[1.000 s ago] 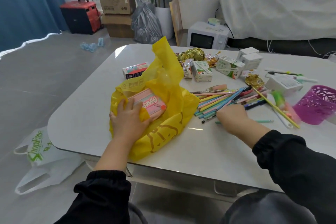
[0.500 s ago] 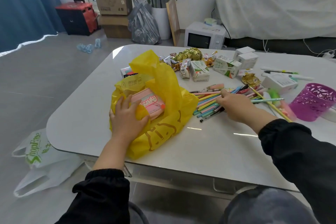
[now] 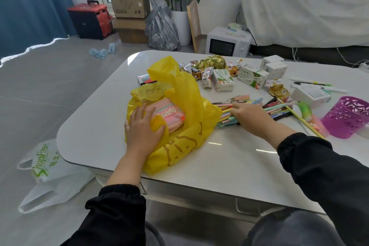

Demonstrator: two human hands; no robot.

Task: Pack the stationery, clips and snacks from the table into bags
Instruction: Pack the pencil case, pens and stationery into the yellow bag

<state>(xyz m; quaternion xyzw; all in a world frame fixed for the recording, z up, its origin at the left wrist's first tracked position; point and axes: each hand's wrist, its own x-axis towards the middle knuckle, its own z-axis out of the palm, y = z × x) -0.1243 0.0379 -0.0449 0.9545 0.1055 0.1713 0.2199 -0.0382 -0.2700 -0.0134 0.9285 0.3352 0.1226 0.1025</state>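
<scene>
Left hand (image 3: 142, 132) was laid palm down on the yellow bag (image 3: 191, 102), fingers spread and fairly straight, pressing the plastic at the bag's mouth. Fingertips were seen touching the pink pencil case (image 3: 169, 113), which was lodged inside the bag just beyond that hand. The bag was slumped on the worktop (image 3: 219, 162), one handle standing up past the left hand.

Right hand (image 3: 251, 116) was set palm down on the pile of pens (image 3: 279, 108), fingers bent over the pen ends nearest the bag. Whether any pens were actually gripped could not be told. The pens were fanned out under and to the right of this hand, the tips on its left touching the bag's side.

Purple basket (image 3: 347, 118) was noted further right of the right hand. Small cartons (image 3: 222, 83), gold-wrapped snacks (image 3: 212, 61) and white boxes (image 3: 276, 68) were scattered beyond the right hand, well apart from it.

A white carrier bag (image 3: 50, 168) was lying on the floor, left of the left hand.
</scene>
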